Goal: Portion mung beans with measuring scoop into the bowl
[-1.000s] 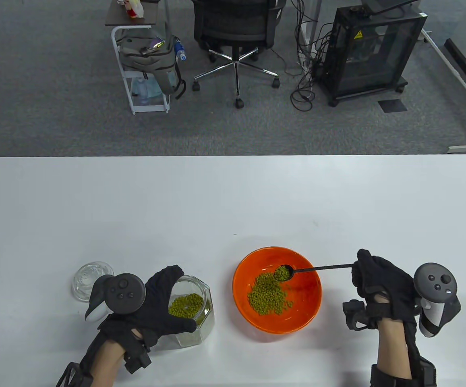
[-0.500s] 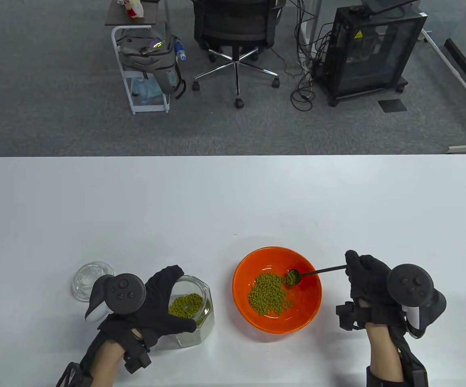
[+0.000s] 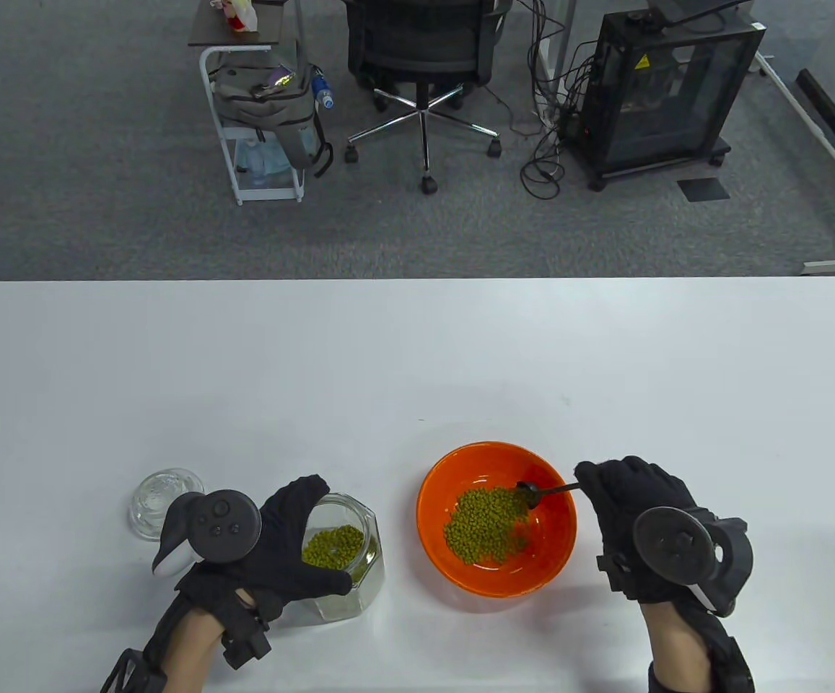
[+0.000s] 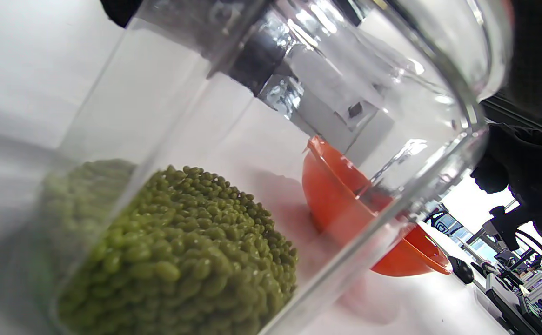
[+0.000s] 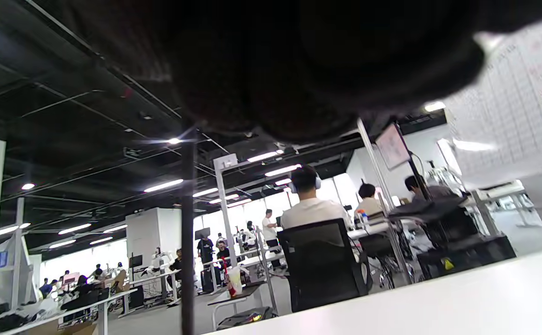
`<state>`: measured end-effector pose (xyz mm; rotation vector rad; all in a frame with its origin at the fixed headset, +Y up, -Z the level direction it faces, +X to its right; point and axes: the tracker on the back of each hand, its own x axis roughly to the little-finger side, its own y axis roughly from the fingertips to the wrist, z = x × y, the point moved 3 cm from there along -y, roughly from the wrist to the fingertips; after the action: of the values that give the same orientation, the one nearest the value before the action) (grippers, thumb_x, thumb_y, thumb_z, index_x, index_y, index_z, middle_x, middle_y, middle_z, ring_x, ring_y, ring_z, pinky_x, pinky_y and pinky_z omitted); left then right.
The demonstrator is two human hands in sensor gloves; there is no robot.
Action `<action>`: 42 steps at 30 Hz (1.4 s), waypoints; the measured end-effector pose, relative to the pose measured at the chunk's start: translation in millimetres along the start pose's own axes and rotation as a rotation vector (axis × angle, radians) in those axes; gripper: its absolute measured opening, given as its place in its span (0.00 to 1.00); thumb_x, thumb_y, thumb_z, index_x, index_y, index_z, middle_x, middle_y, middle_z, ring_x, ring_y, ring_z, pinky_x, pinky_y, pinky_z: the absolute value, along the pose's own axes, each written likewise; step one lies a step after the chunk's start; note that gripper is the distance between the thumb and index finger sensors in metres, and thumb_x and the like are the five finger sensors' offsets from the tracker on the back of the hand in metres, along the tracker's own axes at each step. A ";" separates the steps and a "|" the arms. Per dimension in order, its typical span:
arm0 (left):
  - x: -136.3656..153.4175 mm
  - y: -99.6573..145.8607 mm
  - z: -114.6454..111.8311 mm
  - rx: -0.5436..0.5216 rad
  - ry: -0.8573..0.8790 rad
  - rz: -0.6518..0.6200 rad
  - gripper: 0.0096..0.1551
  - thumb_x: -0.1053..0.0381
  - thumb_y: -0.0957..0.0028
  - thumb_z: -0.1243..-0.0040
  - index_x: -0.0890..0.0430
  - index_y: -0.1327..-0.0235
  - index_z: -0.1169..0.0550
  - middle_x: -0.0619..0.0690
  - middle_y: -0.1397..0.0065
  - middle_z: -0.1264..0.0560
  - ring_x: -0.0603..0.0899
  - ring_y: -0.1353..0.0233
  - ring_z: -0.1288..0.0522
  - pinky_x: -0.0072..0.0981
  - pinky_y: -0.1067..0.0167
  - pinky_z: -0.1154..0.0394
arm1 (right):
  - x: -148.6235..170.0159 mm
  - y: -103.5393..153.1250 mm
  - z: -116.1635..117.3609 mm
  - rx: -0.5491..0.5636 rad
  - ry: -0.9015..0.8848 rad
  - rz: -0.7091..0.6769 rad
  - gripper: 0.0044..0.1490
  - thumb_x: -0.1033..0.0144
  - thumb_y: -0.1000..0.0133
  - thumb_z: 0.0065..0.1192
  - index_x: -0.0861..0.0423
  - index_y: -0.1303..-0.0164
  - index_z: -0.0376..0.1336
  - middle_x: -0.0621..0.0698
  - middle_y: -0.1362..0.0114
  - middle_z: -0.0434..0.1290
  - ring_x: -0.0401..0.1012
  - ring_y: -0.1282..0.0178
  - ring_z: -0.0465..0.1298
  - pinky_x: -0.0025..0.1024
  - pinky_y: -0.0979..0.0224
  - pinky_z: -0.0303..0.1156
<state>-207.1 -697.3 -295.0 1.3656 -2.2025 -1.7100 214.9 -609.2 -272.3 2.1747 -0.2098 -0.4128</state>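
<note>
Looking down at the desk, the right hand has rolled over since a second ago, its tracker now facing up, and has moved in to the orange bowl's right rim. Its fingers are curled round the thin black handle of the measuring scoop, whose head is now turned over just above the heap of mung beans; the beans it carried earlier lie in the bowl and the heap is wider. The bowl sits near the desk's front edge, right of centre. The left hand has not moved: it grips the glass jar near the front left, fingers and thumb wrapped round its sides. Green beans lie in the jar's bottom. The glass lid lies just left of that hand.

In the left wrist view the jar fills the frame, tilted, with a mound of glossy green beans inside; the bowl shows beyond it through the glass.

In the right wrist view the dark glove blocks the top, and the scoop handle runs straight down as a thin black rod. The bowl is out of sight here.
</note>
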 end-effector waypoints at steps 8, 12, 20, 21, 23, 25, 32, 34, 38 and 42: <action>0.0 0.0 0.0 0.001 0.000 0.000 0.79 0.16 0.57 0.30 0.67 0.22 0.54 0.71 0.17 0.51 0.81 0.20 0.43 0.72 0.27 0.38 | -27.0 6.4 -5.9 0.049 -0.011 -0.228 0.27 0.45 0.49 0.67 0.57 0.65 0.81 0.56 0.57 0.85 0.47 0.70 0.83 0.39 0.63 0.80; 0.0 0.1 0.0 0.000 0.000 0.000 0.79 0.16 0.57 0.30 0.67 0.22 0.54 0.71 0.17 0.51 0.81 0.20 0.43 0.71 0.27 0.38 | -36.1 9.6 -6.1 0.054 0.022 -0.293 0.27 0.45 0.50 0.67 0.56 0.64 0.81 0.56 0.56 0.85 0.47 0.68 0.83 0.40 0.61 0.80; 0.0 0.2 0.0 0.000 0.000 0.000 0.79 0.16 0.57 0.30 0.67 0.22 0.54 0.71 0.17 0.51 0.81 0.20 0.43 0.72 0.27 0.38 | -37.5 13.0 -14.4 0.121 -0.004 -0.329 0.27 0.45 0.51 0.68 0.56 0.65 0.81 0.56 0.56 0.85 0.47 0.68 0.84 0.40 0.60 0.80; 0.1 0.2 0.0 0.000 0.001 0.000 0.79 0.16 0.57 0.30 0.67 0.22 0.54 0.71 0.17 0.51 0.81 0.20 0.43 0.72 0.27 0.38 | -35.9 13.4 -16.7 0.139 -0.024 -0.324 0.27 0.45 0.51 0.68 0.56 0.65 0.81 0.56 0.57 0.85 0.47 0.68 0.84 0.40 0.61 0.80; 0.1 0.2 0.0 0.000 0.001 0.000 0.79 0.16 0.57 0.30 0.67 0.22 0.54 0.71 0.17 0.51 0.81 0.20 0.43 0.71 0.27 0.38 | -33.1 13.2 -19.7 0.163 -0.039 -0.308 0.27 0.45 0.51 0.69 0.57 0.66 0.82 0.56 0.58 0.85 0.47 0.70 0.84 0.40 0.62 0.80; 0.1 0.2 0.0 0.000 0.001 0.000 0.79 0.16 0.57 0.30 0.67 0.22 0.54 0.71 0.17 0.51 0.81 0.20 0.43 0.72 0.27 0.38 | -29.0 12.6 -22.0 0.185 -0.068 -0.281 0.26 0.46 0.51 0.70 0.57 0.68 0.82 0.57 0.60 0.86 0.47 0.71 0.84 0.40 0.63 0.80; 0.2 0.2 0.1 0.000 0.002 0.000 0.79 0.16 0.57 0.30 0.67 0.22 0.54 0.71 0.17 0.51 0.81 0.20 0.43 0.72 0.27 0.38 | -14.4 10.4 -27.3 0.237 -0.151 -0.178 0.26 0.47 0.50 0.71 0.59 0.72 0.82 0.57 0.65 0.86 0.45 0.76 0.84 0.39 0.68 0.81; 0.2 0.1 0.1 0.000 0.002 0.000 0.79 0.16 0.58 0.30 0.67 0.22 0.54 0.71 0.17 0.51 0.81 0.20 0.43 0.72 0.27 0.38 | -8.1 10.0 -30.3 0.262 -0.184 -0.122 0.26 0.47 0.50 0.72 0.59 0.73 0.82 0.57 0.66 0.86 0.45 0.78 0.84 0.38 0.69 0.81; 0.2 0.0 0.2 0.000 0.003 0.000 0.79 0.16 0.58 0.30 0.67 0.22 0.54 0.71 0.17 0.51 0.81 0.20 0.43 0.72 0.27 0.38 | 5.2 9.8 -32.3 0.291 -0.278 -0.006 0.26 0.46 0.49 0.71 0.59 0.74 0.82 0.56 0.68 0.86 0.43 0.80 0.84 0.37 0.71 0.81; 0.2 0.0 0.2 0.000 0.003 0.001 0.79 0.16 0.58 0.29 0.67 0.22 0.54 0.71 0.17 0.51 0.81 0.20 0.43 0.72 0.27 0.38 | 19.5 7.5 -25.1 0.266 -0.457 0.094 0.26 0.47 0.49 0.71 0.59 0.75 0.82 0.56 0.69 0.86 0.43 0.81 0.83 0.36 0.72 0.81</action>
<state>-207.3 -697.3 -295.2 1.3661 -2.2006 -1.7068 242.3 -600.6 -256.6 2.2880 -0.6482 -0.8662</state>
